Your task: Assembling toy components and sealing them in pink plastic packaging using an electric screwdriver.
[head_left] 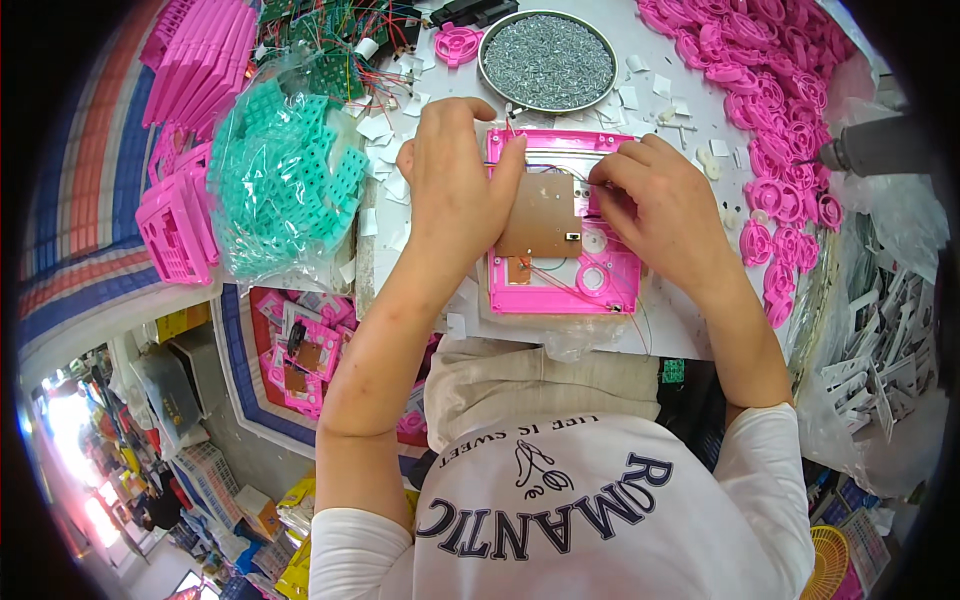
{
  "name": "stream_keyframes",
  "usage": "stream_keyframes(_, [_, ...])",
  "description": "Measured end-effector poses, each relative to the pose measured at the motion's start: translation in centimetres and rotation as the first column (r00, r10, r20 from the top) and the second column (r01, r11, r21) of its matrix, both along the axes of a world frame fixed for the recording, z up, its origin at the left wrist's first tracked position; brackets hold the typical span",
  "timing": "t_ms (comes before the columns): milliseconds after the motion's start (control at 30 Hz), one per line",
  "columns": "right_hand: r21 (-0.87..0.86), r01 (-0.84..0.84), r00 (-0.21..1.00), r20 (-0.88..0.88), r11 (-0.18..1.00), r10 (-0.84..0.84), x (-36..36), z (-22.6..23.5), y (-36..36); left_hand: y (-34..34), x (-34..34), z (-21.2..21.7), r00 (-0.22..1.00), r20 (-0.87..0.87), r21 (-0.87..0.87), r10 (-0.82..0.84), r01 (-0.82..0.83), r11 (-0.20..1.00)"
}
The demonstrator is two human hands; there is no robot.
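Note:
A pink plastic housing (510,298) lies on the table in front of me, with a brown circuit board (537,222) across its middle. Thin wires run over the housing and past its lower right edge. My left hand (455,175) rests at the housing's upper left, its thumb on the edge and apart from the bent fingers; it holds nothing that I can see. At the board's right side, my right hand (665,205) has its thumb and fingers closed on a thin dark wire (560,170). The fingertips partly hide the wire's end.
Beyond the housing stands a round tray (484,62) of small screws. Pink round parts (775,120) pile up at right, near a grey power tool (880,148). At left are a bag of green pads (285,180), pink panels (200,65) and wired circuit boards (330,70). White scraps litter the table.

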State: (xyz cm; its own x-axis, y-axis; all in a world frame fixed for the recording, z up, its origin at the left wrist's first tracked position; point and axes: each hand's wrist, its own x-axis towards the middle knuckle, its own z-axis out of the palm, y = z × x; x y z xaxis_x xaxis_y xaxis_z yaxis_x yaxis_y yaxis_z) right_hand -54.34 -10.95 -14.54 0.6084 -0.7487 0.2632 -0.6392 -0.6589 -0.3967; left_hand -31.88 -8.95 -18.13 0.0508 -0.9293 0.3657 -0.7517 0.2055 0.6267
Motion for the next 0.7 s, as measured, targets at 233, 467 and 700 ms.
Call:
stream_keyframes(233, [0.011, -0.005, 1.0, -0.001, 1.0, 0.005, 0.0, -0.1, -0.1, 0.0, 0.3, 0.2, 0.969, 0.245, -0.143, 0.013, 0.023, 0.989])
stream_keyframes(467, [0.024, -0.008, 0.999, 0.037, 1.0, 0.007, 0.2, -0.4, -0.1, 0.0, 0.6, 0.4, 0.958, 0.283, -0.182, -0.045, 0.099, 0.978])
stream_keyframes(700, [0.034, -0.013, 1.0, -0.006, 0.999, 0.013, 0.3, -0.5, -0.1, -2.5, 1.1, 1.1, 0.921, 0.334, -0.139, -0.199, 0.257, 0.956])
